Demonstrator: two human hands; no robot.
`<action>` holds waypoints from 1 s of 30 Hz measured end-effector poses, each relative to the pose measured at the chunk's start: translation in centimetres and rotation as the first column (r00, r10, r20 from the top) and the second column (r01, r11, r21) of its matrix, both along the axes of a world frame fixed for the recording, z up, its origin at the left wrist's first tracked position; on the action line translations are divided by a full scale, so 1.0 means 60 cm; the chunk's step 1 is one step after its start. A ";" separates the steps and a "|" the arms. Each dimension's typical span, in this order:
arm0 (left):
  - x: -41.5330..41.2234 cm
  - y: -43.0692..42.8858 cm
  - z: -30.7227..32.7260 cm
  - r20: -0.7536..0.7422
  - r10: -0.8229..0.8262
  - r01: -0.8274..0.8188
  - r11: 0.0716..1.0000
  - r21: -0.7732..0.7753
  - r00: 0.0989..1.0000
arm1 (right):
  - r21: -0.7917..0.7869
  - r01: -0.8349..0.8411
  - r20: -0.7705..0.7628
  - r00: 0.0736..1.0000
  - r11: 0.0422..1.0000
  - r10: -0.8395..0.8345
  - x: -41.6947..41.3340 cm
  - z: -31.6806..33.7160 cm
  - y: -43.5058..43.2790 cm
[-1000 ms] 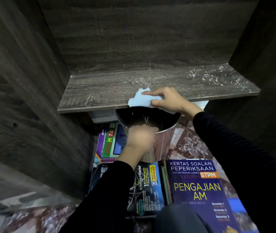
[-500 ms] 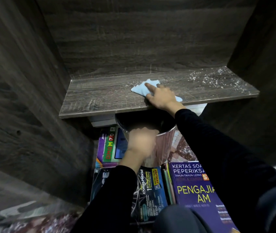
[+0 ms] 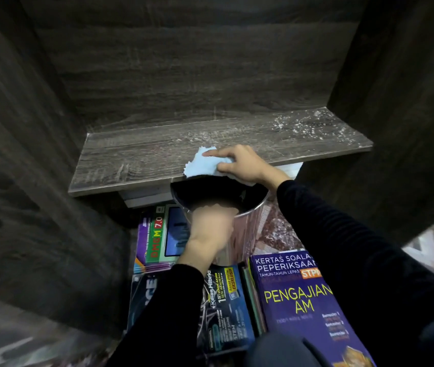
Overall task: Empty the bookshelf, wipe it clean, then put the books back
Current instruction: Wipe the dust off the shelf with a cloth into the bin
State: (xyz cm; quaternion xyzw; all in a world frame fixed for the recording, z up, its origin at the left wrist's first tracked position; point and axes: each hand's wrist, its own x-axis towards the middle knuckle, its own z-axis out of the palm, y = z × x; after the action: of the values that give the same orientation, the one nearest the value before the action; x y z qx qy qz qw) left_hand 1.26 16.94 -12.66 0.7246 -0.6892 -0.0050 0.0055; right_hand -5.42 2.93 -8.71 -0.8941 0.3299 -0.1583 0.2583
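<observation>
A dark wood-grain shelf board (image 3: 131, 157) runs across the bookshelf, bare of books, with white dust and crumbs on its right part. My right hand (image 3: 242, 165) presses a light blue cloth (image 3: 202, 165) flat at the board's front edge, fingers stretched over it. Just below the edge, my left hand (image 3: 210, 226) grips the rim of a shiny metal bin (image 3: 250, 221) with a dark inside. Several books lie on the floor beneath: a purple one (image 3: 298, 300) at the right, a blue one (image 3: 226, 308) in the middle, a green one (image 3: 155, 239) at the left.
Dark side panels (image 3: 25, 168) and a back panel (image 3: 197, 75) close in the shelf space. A white board edge (image 3: 144, 197) shows under the shelf. Patterned floor (image 3: 276, 234) shows beside the bin and at the far right.
My right hand has drawn the cloth from the middle of the board back to its front edge, above the bin. The left hand has stayed on the bin's rim.
</observation>
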 end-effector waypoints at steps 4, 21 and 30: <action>-0.011 0.005 0.000 -0.027 -0.012 0.012 1.000 -0.003 1.000 | 0.086 -0.011 0.020 1.000 0.996 0.009 -0.035 0.020 0.010; -0.152 -0.081 -0.005 0.013 -0.113 0.112 0.993 0.025 0.994 | -0.164 0.797 0.142 0.602 0.581 -0.786 -0.315 0.051 -0.097; -0.202 -0.149 -0.036 0.034 -0.161 0.160 0.987 0.033 0.986 | -0.397 0.745 -0.011 0.580 0.536 -0.814 -0.366 -0.003 -0.171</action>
State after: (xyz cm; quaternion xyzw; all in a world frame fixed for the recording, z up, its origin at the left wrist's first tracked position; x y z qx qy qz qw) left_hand -10.85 7.98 -14.84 0.6668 -0.7450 -0.0025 -0.0185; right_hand -27.36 -7.31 -8.90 -0.6924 0.6846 -0.2246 -0.0370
